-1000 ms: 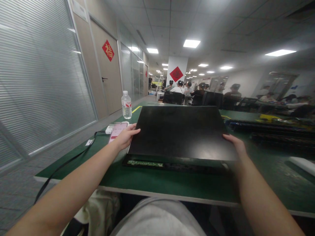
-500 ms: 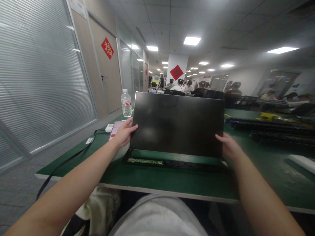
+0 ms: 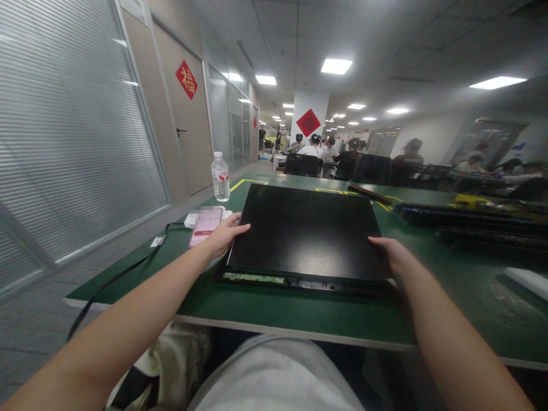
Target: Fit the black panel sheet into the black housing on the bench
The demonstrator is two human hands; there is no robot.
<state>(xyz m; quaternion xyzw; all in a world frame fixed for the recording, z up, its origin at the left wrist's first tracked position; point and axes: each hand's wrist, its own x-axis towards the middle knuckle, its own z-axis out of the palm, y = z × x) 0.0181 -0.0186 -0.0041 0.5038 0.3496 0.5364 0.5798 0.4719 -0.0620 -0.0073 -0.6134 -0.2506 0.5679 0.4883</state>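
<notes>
A black flat display panel point(image 3: 308, 228) is held by its two side edges, tilted low over the table with its far edge raised. My left hand point(image 3: 225, 235) grips the left edge, thumb on the front face. On the right edge my right hand point(image 3: 391, 251) has its thumb over the front too; its other fingers are hidden behind. Along the panel's near edge shows a black frame strip point(image 3: 325, 283), and a green circuit board point(image 3: 253, 278) lies at its left part.
The green table point(image 3: 299, 319) carries a phone point(image 3: 206, 225) and a white plug with a black cable point(image 3: 128, 268) on the left, a water bottle point(image 3: 221, 178) behind. Dark strips point(image 3: 454, 220) and a white object point(image 3: 528, 283) lie right. People point(image 3: 312, 147) sit farther back.
Both hands have lowered the panel from a steep tilt toward flat, its top edge dropping. The gap between its near edge and the frame strip has closed up.
</notes>
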